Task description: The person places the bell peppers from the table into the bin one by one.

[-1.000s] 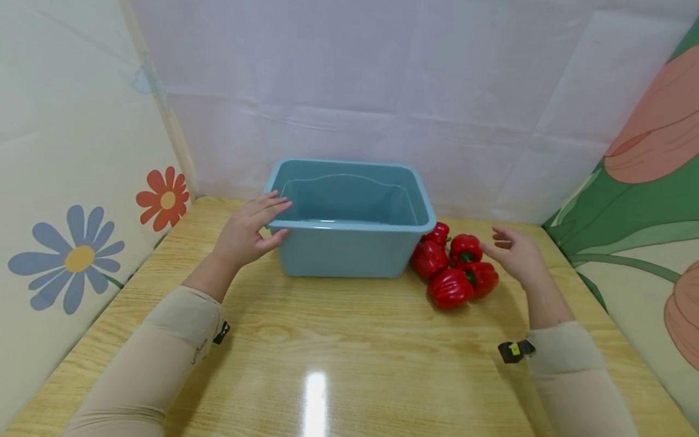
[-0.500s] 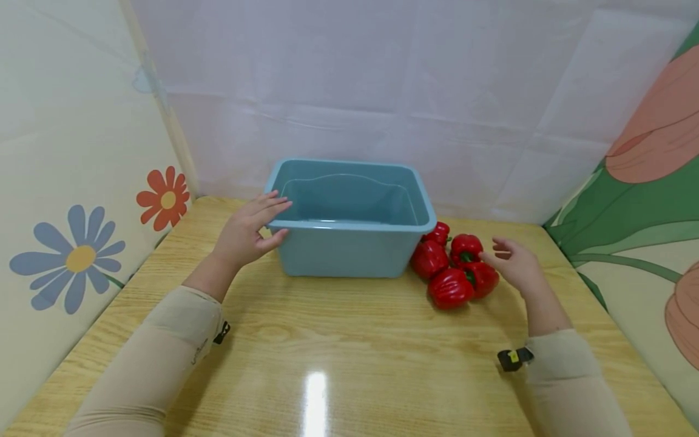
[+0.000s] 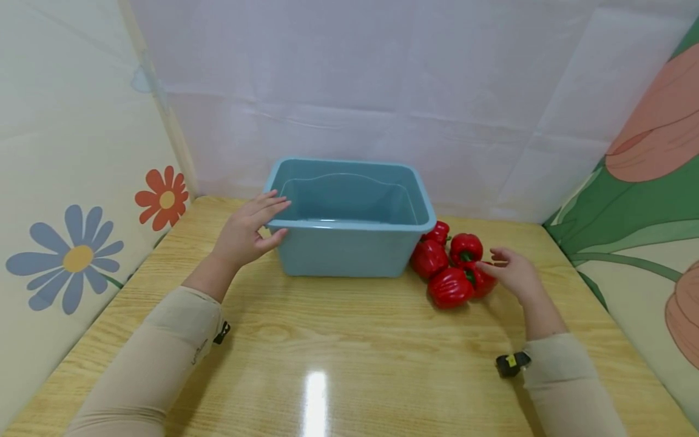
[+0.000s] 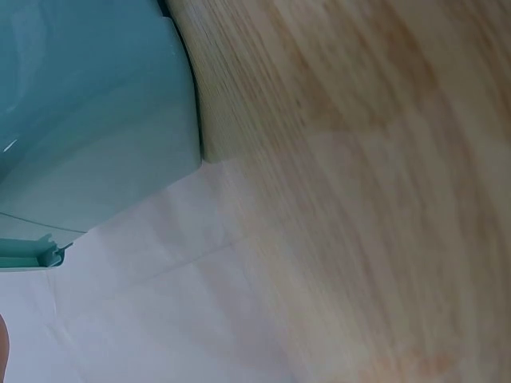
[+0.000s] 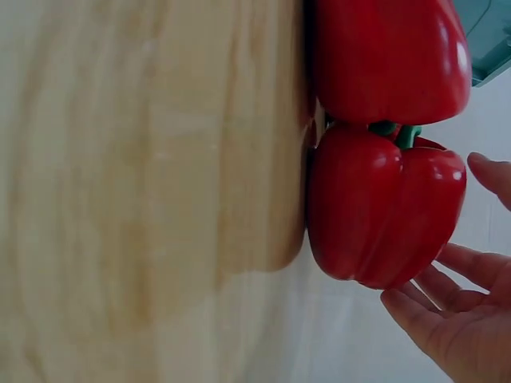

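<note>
A light blue plastic bin (image 3: pixel 338 254) stands on the wooden table with its opening up. My left hand (image 3: pixel 244 233) rests at its front left corner, fingers extended over the rim and thumb along the front wall. Several red bell peppers sit beside the bin's right end. My right hand (image 3: pixel 517 277) is at the rightmost bell pepper (image 3: pixel 483 281), thumb over its top and fingers by its far side. In the right wrist view, loosely spread fingers come right up to this ribbed pepper's side, with its green stem (image 5: pixel 409 136) turned toward a neighbouring bell pepper (image 5: pixel 391 60).
Near the bin lie a front bell pepper (image 3: pixel 450 289), a left one (image 3: pixel 429 260), a back one (image 3: pixel 438 232) and another (image 3: pixel 466 247). A white sheet (image 3: pixel 349 79) hangs behind the table (image 3: pixel 349 340). Flower-patterned panels flank both sides.
My right hand has come down and toward me, from beside the back right pepper to the rightmost one. The left hand and the bin stay in place.
</note>
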`<state>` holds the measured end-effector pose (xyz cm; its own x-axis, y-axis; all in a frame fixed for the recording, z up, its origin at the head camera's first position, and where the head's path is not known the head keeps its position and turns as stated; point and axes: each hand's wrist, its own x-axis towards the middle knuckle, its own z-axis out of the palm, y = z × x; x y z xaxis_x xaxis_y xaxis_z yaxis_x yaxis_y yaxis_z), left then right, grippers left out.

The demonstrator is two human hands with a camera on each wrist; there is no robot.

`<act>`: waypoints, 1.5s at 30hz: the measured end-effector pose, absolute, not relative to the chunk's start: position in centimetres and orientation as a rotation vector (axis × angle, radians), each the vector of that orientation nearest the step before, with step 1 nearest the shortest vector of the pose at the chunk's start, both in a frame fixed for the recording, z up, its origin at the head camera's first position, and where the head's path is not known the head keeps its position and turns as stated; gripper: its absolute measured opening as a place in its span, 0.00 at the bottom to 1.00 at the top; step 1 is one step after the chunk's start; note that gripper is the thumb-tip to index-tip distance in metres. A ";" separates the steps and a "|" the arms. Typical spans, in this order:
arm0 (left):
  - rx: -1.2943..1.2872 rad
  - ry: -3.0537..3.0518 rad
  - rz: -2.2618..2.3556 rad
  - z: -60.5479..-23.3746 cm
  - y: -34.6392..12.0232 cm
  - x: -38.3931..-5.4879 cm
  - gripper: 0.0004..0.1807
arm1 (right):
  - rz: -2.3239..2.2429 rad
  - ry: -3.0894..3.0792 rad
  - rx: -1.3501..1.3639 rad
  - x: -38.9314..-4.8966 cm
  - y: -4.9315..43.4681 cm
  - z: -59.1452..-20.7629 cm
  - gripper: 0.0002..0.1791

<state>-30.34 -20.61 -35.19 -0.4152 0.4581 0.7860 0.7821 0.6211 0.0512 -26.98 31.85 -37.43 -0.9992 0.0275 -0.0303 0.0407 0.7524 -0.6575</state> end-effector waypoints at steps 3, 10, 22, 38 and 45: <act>-0.975 -2.068 -0.540 -35.2 -20.6 -30.4 0.27 | -1.105 2.904 0.071 -27.0 31.9 -37.8 0.49; -0.978 -2.061 -0.541 -35.2 -20.6 -30.4 0.27 | -1.077 2.859 0.120 -26.8 31.6 -37.8 0.52; -0.974 -2.068 -0.532 -35.1 -20.6 -30.3 0.28 | -1.027 2.781 0.139 -26.6 31.3 -37.4 0.54; -0.983 -2.065 -0.539 -35.0 -20.6 -30.3 0.27 | -0.972 2.764 0.056 -26.7 31.7 -37.7 0.53; -0.984 -2.060 -0.541 -35.0 -20.6 -30.3 0.27 | -0.963 2.761 -0.001 -26.6 31.7 -37.5 0.51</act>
<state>-30.30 -20.59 -35.04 -0.4008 0.4617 0.7913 0.7908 0.6105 0.0444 -26.57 31.67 -37.48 -0.9765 -0.0715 -0.2034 0.0705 0.7856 -0.6147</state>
